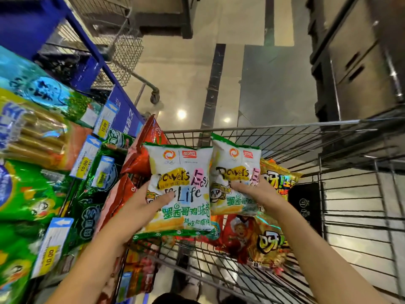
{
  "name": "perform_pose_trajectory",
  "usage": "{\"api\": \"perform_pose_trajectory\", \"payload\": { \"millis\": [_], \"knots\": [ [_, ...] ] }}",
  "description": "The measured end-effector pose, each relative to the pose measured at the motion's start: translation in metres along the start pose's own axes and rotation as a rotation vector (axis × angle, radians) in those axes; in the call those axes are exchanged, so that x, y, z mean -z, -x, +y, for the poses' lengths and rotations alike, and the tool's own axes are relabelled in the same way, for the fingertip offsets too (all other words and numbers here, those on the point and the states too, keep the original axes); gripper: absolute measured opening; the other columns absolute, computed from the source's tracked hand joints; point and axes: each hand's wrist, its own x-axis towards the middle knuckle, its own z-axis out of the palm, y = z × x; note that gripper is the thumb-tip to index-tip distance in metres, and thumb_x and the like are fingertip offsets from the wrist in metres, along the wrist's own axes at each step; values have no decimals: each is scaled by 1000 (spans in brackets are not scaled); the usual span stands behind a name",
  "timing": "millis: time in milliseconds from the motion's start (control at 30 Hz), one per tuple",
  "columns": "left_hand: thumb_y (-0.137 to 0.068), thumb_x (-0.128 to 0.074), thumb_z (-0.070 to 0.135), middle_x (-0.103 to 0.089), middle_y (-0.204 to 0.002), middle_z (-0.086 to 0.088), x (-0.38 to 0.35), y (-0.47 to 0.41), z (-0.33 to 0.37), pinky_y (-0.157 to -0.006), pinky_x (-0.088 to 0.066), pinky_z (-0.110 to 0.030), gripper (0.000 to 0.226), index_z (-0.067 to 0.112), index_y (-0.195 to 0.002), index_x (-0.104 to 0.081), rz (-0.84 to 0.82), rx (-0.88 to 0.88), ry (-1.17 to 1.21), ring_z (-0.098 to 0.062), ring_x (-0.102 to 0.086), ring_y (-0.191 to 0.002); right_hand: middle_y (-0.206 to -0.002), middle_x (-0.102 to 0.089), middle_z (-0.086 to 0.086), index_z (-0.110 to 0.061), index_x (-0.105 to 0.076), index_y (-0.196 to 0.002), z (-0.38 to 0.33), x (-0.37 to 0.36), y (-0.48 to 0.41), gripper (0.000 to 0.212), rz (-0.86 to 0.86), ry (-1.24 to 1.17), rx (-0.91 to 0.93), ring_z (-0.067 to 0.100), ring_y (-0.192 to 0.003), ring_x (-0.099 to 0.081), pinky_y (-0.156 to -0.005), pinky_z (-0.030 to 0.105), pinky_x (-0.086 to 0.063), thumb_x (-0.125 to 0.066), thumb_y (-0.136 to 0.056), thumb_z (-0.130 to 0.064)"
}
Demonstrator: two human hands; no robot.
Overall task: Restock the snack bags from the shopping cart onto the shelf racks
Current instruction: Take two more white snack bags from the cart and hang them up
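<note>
My left hand (142, 207) grips a white and green snack bag (182, 185) by its left edge, thumb across the front, above the wire shopping cart (350, 194). My right hand (256, 191) grips a second, matching white and green snack bag (234, 170) from its lower right, just to the right of the first. Both bags are held upright and side by side over the cart. In the cart beneath them lie red and gold snack bags (260, 240) and an orange snack bag (278, 178). The shelf racks (83, 163) stand at the left, full of green bags.
Red snack bags (140, 154) hang at the shelf's edge beside the cart. Price tags (52, 246) reading 10.00 line the shelf fronts. Another wire cart (122, 51) stands farther down the aisle. Dark cabinets (361, 51) line the right side of the tiled floor.
</note>
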Motion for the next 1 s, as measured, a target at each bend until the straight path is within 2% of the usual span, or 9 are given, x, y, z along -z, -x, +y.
{"api": "perform_pose_trajectory", "payload": {
  "millis": [100, 167, 233, 367, 467, 633, 800, 867, 1000],
  "knots": [
    [-89, -72, 51, -69, -107, 40, -3, 8, 14, -94, -46, -20, 34, 59, -117, -53, -2, -22, 5, 18, -58, -110, -110, -78, -10, -30, -61, -127, -14, 5, 20, 76, 50, -39, 37, 12, -101, -75, -92, 35, -55, -93, -61, -52],
    [-94, -70, 40, -68, -92, 42, 0, 14, 22, -92, -40, -10, 32, 57, -111, -50, 14, -30, 10, 28, -54, -96, -112, -78, -8, -34, -58, -125, -21, 8, 32, 75, 90, -98, 53, 18, -104, -75, -94, 41, -56, -92, -60, -54],
    [-84, -76, 56, -66, -99, 47, 6, 17, 27, -102, -41, -25, 42, 59, -117, -50, 4, -33, 9, 20, -57, -103, -117, -76, -9, -41, -57, -123, -33, 9, 47, 69, 128, -116, 82, 20, -111, -72, -102, 47, -53, -88, -65, -60],
    [-56, -80, 85, -62, -141, 21, 24, 22, 28, -113, -44, -50, 98, 56, -143, -46, -4, -70, 15, -14, -61, -128, -120, -76, -11, -38, -60, -126, -57, 12, 76, 59, 167, -147, 132, 16, -114, -70, -108, 48, -50, -76, -75, -62],
    [-52, -82, 85, -56, -148, 18, 31, 32, 43, -116, -40, -52, 104, 58, -144, -43, -9, -120, 33, -15, -54, -136, -119, -77, -4, -31, -60, -133, -72, 14, 94, 72, 178, -208, 105, 22, -110, -73, -101, 48, -55, -86, -71, -58],
    [-46, -79, 88, -36, -163, 11, 45, 47, 63, -120, -32, -53, 130, 55, -157, -21, 17, -208, 63, -23, -39, -148, -114, -78, 5, -16, -63, -129, -101, 8, 120, 39, 168, -186, 144, 27, -105, -75, -97, 45, -55, -71, -94, -29],
    [-54, -80, 80, -38, -163, 6, 60, 63, 64, -94, -45, -42, 130, 36, -162, -23, 74, -253, 106, -20, -51, -133, -119, -76, 10, -13, -65, -127, -129, -8, 139, 70, 111, -106, 231, 31, -110, -73, -107, 52, -50, -88, -69, -45],
    [-57, -80, 81, -38, -159, 11, 67, 74, 59, -97, -42, -41, 130, 34, -163, -22, 122, -258, 124, -21, -48, -137, -121, -76, 9, -16, -65, -128, -138, -13, 141, 79, 79, -86, 261, 31, -113, -72, -108, 54, -49, -92, -63, -51],
    [-53, -83, 83, -54, -152, 11, 75, 97, 46, -111, -45, -49, 118, 46, -155, -35, 224, -278, 211, -19, -57, -133, -119, -77, 4, -20, -63, -129, -158, -22, 145, 49, 19, -62, 322, 26, -110, -74, -105, 51, -52, -76, -85, -37]
  ]
}}
